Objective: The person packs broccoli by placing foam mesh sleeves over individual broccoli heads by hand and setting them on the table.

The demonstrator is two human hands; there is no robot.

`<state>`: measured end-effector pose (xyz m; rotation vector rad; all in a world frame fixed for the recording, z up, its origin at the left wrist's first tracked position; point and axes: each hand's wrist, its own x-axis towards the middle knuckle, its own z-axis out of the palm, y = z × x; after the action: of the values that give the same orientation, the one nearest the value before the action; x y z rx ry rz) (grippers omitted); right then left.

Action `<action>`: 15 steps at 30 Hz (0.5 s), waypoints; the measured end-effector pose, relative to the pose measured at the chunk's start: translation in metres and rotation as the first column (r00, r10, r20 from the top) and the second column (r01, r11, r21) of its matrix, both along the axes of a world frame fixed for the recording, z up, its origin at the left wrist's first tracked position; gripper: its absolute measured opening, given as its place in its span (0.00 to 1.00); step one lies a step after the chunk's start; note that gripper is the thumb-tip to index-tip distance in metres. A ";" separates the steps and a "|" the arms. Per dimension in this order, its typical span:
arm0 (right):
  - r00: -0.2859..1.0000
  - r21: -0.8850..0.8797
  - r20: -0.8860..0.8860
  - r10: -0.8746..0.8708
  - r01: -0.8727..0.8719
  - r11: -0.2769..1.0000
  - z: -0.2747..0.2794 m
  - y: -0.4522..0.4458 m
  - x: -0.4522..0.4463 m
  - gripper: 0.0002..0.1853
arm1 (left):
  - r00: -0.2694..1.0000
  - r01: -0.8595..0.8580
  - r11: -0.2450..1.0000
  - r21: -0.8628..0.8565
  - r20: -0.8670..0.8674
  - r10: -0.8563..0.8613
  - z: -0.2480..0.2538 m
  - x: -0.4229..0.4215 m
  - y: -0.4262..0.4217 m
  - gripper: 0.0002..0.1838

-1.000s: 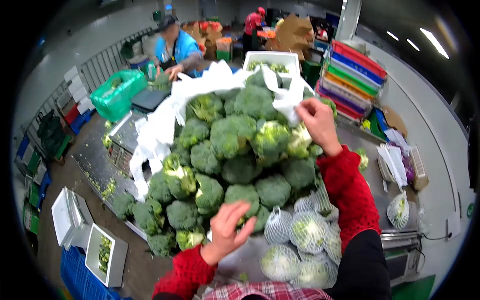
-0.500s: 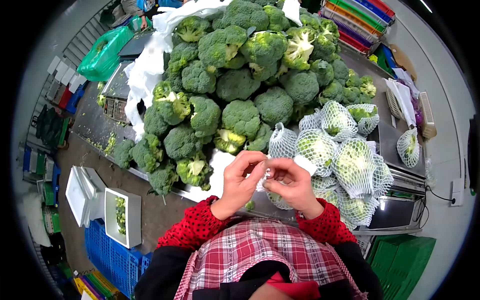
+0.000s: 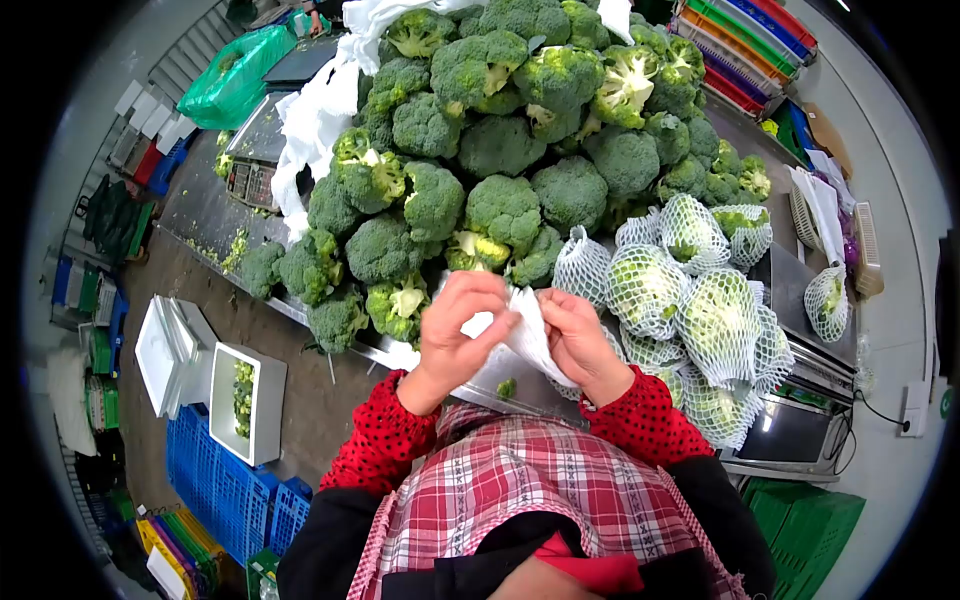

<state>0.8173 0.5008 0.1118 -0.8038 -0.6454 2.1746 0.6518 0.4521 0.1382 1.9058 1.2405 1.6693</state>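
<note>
A white foam net sleeve (image 3: pixel 530 335), flattened, hangs between my two hands above the table's near edge. My right hand (image 3: pixel 585 345) pinches its right side between thumb and fingers. My left hand (image 3: pixel 455 335) is curled at its left upper edge, thumb and fingertips against it; the fingers are slightly blurred. Just beyond lies a large heap of broccoli heads (image 3: pixel 505 210). Beside my right hand are piled several broccoli heads in white foam nets (image 3: pixel 718 325). A small broccoli scrap (image 3: pixel 507 388) lies on the metal table below the sleeve.
White sheeting (image 3: pixel 300 140) borders the heap on the left, near a green plastic bag (image 3: pixel 235 80). A white foam box (image 3: pixel 275 410) with broccoli pieces sits on blue crates (image 3: pixel 215 490) at lower left. Stacked coloured crates (image 3: pixel 745 45) stand at back right; green crates (image 3: pixel 800 540) at lower right.
My hands have drawn apart, and more of the foam net sleeve shows between them. My left hand has moved left and its fingers have lifted. The view has shifted slightly.
</note>
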 end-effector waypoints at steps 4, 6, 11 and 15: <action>0.988 0.134 0.137 0.069 -0.088 0.987 -0.026 0.005 0.002 0.09 | 0.889 -0.110 0.951 -0.289 0.398 0.224 -0.007 0.004 -0.004 0.03; 0.943 0.497 0.322 -0.089 -0.089 0.863 -0.031 0.010 -0.002 0.10 | 0.807 0.001 0.937 -0.350 0.554 0.206 -0.008 0.007 -0.001 0.04; 0.924 0.632 0.256 -0.283 0.062 0.773 -0.045 0.035 -0.013 0.09 | 0.609 0.228 0.866 -0.445 0.759 0.230 -0.035 0.023 0.008 0.07; 0.963 0.096 -0.217 -0.158 0.182 0.979 -0.034 0.030 -0.007 0.12 | 0.332 0.357 0.879 -0.318 0.922 0.199 -0.027 0.003 0.020 0.07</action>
<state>0.8107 0.5307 0.0781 -0.5409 -0.5674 2.0112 0.6547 0.4717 0.1114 0.3926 0.8318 1.7094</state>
